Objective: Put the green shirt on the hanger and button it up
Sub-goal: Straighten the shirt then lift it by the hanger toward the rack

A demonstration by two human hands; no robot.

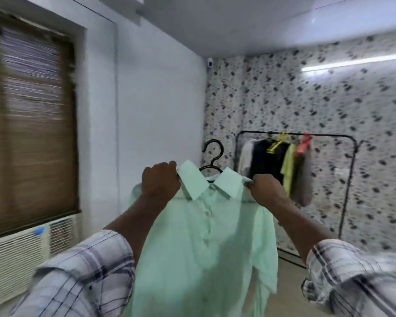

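A mint-green shirt (204, 243) hangs in front of me on a black hanger (212, 156), whose hook rises above the collar. The shirt front looks closed down the button placket, though blur hides the buttons' detail. My left hand (159, 184) grips the shirt's left shoulder beside the collar. My right hand (264, 191) grips the right shoulder at the collar's other side. Both arms are raised and hold the shirt up in the air.
A black clothes rack (350, 161) with several hanging garments stands at the back right against patterned wallpaper. A window with a brown blind (28, 124) and an air conditioner (16, 255) below it are on the left. The white wall lies straight ahead.
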